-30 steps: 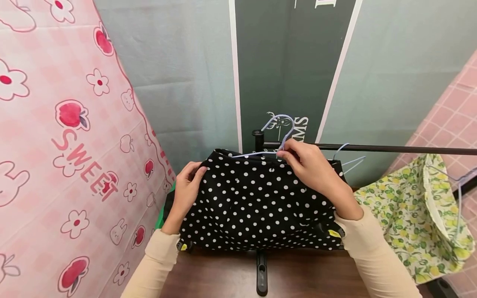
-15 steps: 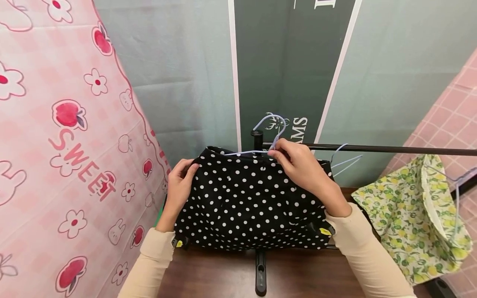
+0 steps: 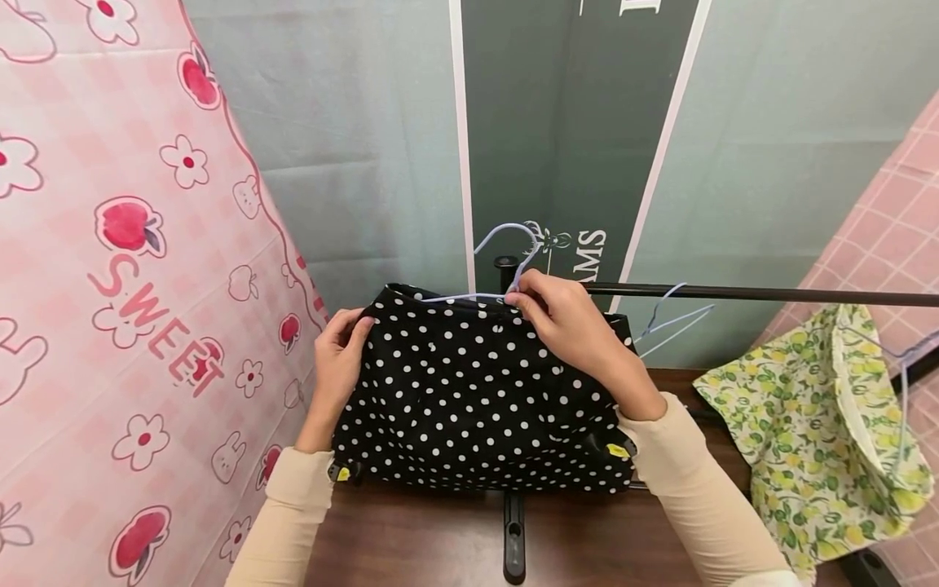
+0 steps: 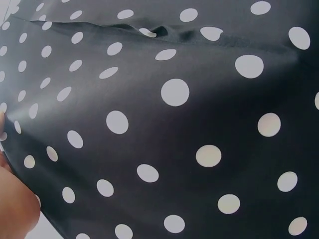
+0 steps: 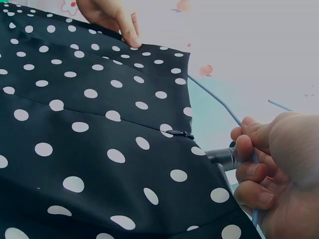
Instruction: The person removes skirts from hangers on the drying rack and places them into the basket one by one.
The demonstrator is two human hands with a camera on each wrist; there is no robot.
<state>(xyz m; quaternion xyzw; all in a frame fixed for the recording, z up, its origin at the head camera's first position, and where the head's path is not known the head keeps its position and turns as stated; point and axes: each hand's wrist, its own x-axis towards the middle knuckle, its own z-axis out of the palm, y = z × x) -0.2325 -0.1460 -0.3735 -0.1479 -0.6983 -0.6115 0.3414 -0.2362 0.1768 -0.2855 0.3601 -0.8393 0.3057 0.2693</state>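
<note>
A black skirt (image 3: 477, 399) with white polka dots hangs spread between both hands in the head view, waistband up. My left hand (image 3: 337, 355) pinches its upper left edge, thumb on the near side. A pale blue wire hanger (image 3: 506, 226) is partly inside the waistband, its hook sticking up. My right hand (image 3: 568, 318) grips the hanger just below the hook, in front of the waistband. A small zipper pull (image 5: 180, 133) shows on the skirt in the right wrist view. Dotted cloth fills the left wrist view, with part of the left hand (image 4: 17, 199) at its left edge.
A black rack rail (image 3: 734, 292) runs to the right behind the skirt. Another pale blue hanger (image 3: 678, 330) hangs on it. Farther right is a lemon-print garment (image 3: 800, 424) on a hanger. Brown wooden flooring (image 3: 425, 538) lies below; a pink printed curtain (image 3: 161, 326) borders the left.
Both hands have shifted left together, taking the skirt and hanger along. The hanger's hook now stands left of the rack's end post top. Both grips look the same.
</note>
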